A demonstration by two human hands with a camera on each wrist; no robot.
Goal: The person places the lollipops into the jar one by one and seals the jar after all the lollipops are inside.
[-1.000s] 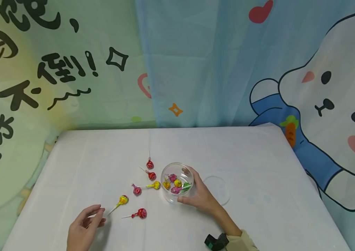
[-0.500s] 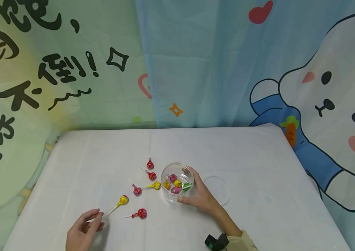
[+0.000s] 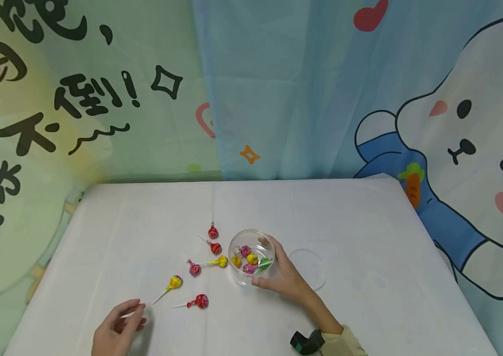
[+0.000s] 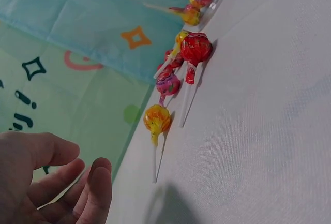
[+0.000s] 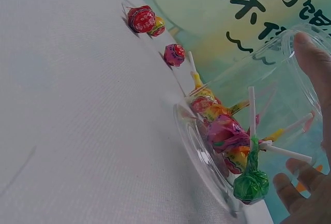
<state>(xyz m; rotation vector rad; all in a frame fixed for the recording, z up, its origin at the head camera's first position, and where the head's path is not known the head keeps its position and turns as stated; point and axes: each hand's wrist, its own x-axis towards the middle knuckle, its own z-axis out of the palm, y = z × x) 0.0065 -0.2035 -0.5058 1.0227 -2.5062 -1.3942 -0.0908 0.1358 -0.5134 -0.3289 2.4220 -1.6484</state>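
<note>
jar (image 3: 241, 280), clear and open-topped, stands on the cloth (image 3: 358, 232) with several lollies (image 3: 252, 259) inside, a green one (image 5: 251, 187) among them. the right hand (image 3: 284, 277) grasps its side, thumb on the near wall and fingers toward the far. the left hand (image 3: 120, 324) is relaxed, fingers loosely bent and gripping nothing, just short of the stick of a yellow lolly (image 3: 175, 282). a red lolly (image 3: 201, 301) lies near that, and four more (image 3: 195, 269) lie farther off, left of the jar.

each lolly should be light, its head hard and its wrapper slick; the thin, stiff stick looks the surer hold. the jar seems smooth and rigid, glass or plastic i cannot tell, and is best held round its wall.

the cloth is white and faintly creased. behind hangs a green and blue curtain (image 3: 273, 89) with dark lettering (image 3: 24, 141) and a big white animal (image 3: 482, 138).
</note>
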